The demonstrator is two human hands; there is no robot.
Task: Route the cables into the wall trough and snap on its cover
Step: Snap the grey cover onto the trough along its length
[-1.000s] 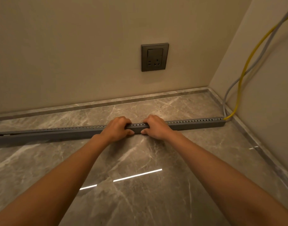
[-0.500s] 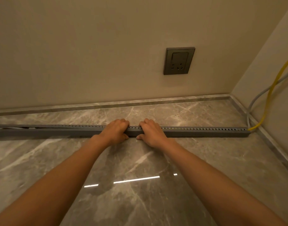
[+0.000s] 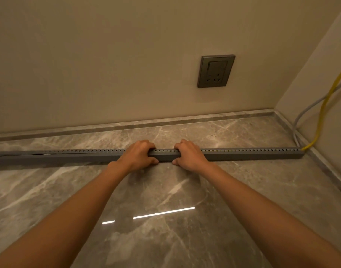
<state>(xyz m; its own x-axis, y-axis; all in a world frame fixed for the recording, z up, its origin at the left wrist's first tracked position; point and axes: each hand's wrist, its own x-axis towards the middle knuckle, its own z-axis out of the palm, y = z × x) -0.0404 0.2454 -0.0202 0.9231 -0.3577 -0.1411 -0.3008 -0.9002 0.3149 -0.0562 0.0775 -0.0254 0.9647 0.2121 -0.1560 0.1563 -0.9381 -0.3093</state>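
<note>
Left hand (image 3: 138,155): we see it curled over the top of the grey trough (image 3: 243,154), fingers wrapped over the far edge and thumb pressed against the near face, clamped on it.
Right hand (image 3: 191,154): we see it clamped on the trough in the same way, just beside the left hand, with a short bare stretch of trough between the two.
Forearms: both bare, reaching in from the bottom corners of the view and converging on the trough.
Trough: a long, straight, square-section channel of matte grey plastic lying on the floor, well apart from the back wall and running across the whole view; a row of small slots lines its upper edge. Towards its left end we see a dark seam along the top; whether the cover sits fully down there we cannot tell.
Yellow cable (image 3: 323,111): thin and round, coming down the right wall and entering the trough's right end.
Grey cable (image 3: 301,117): slightly thicker, running down beside the yellow one to the same end.
Floor (image 3: 165,238): polished grey marble-look tile with pale veining, glossy enough to mirror a strip of light.
Skirting (image 3: 204,119): a low band of the same stone along both walls.
Socket (image 3: 216,71): a dark grey square plate on the beige wall; we can read no writing on it.
</note>
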